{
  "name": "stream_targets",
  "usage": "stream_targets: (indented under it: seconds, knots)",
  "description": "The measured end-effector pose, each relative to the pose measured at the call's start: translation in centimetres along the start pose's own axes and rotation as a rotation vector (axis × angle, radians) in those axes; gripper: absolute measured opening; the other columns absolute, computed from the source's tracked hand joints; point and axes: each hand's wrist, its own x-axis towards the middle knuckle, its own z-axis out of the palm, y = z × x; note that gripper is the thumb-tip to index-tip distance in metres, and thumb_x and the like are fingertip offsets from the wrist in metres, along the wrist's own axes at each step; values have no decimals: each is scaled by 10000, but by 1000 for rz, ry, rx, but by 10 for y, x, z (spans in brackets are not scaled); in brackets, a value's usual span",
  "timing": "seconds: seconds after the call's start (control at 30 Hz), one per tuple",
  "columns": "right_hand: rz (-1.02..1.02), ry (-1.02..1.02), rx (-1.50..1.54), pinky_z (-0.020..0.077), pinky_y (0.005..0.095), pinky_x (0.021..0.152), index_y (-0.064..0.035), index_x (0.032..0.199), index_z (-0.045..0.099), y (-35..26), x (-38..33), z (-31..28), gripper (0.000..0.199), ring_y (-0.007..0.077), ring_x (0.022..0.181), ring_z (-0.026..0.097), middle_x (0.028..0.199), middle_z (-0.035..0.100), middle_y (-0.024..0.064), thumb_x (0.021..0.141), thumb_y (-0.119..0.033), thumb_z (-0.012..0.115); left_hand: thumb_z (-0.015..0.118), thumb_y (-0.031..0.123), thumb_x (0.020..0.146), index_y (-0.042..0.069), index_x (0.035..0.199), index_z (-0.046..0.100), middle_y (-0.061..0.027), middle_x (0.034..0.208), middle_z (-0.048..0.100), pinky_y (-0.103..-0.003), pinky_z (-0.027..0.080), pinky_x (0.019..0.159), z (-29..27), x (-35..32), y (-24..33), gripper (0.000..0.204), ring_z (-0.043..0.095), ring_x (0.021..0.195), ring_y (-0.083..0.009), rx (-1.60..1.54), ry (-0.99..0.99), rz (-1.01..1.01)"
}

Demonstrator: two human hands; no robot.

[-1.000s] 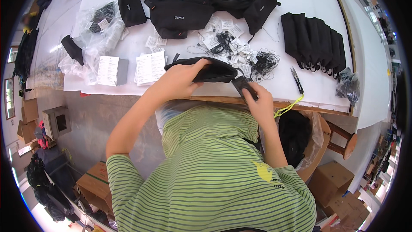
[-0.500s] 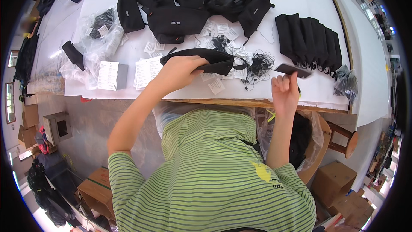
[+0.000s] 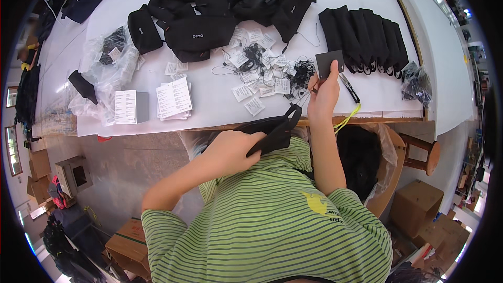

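My left hand [image 3: 233, 152] is closed on the side of a small black fabric pouch [image 3: 273, 137] with a loop strap. That pouch is at the table's near edge, close to my shirt, and its far end is partly hidden by my hand. Over the table, my right hand [image 3: 324, 94] grips a flat dark grey card [image 3: 327, 64], the thumb lying across its face. Just left of those fingers is a tangle of thin black cords [image 3: 302, 76]. A slim black tool [image 3: 349, 89] with a yellow cord lies right of my right wrist.
Black pouches [image 3: 196, 34] are heaped at the back; more stand in a row [image 3: 364, 39] at right. White printed tags [image 3: 255, 106] are scattered mid-table. Stacks of printed cards [image 3: 174, 98] and a clear plastic bag [image 3: 107, 91] lie left. A wooden stool [image 3: 432, 158] stands right.
My left hand has drawn the black pouch down off the tabletop toward my body. The right hand has moved left and up, and the card's flat face is turned up into view.
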Motion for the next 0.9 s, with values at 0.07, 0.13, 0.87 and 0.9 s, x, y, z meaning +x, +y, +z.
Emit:
stream_targets:
  seconds: [0.07, 0.13, 0.87, 0.9]
  knots:
    - [-42, -19, -45, 269, 246, 424, -85, 621, 497, 0, -4, 4, 505, 88, 427, 388, 458, 383, -8, 950, -468, 488, 599, 235, 847, 72, 1064, 629, -143, 786, 652, -404, 481, 660, -3, 0, 3, 272, 632, 726, -316, -8, -96, 31]
    - [-63, -59, -122, 259, 237, 413, -74, 643, 516, -4, -13, 7, 498, 75, 432, 383, 490, 417, -7, 957, -459, 482, 590, 245, 854, 65, 1062, 635, -153, 793, 652, -409, 481, 667, 3, 4, -2, 279, 631, 737, -323, -38, -122, 84]
    - [-335, -347, -293, 445, 188, 696, 28, 1040, 667, -30, 16, -29, 290, 49, 771, 582, 890, 674, 46, 896, -224, 669, 564, 87, 839, 22, 1131, 464, -220, 1078, 540, -432, 462, 748, 2, -17, -22, 316, 570, 828, -350, 225, 170, 118]
    - [-336, -349, -294, 445, 188, 696, 28, 1040, 667, -33, 18, -30, 290, 49, 771, 582, 890, 674, 46, 896, -224, 669, 564, 87, 839, 22, 1131, 464, -220, 1078, 540, -432, 462, 748, 3, -15, -22, 316, 570, 828, -350, 224, 172, 117]
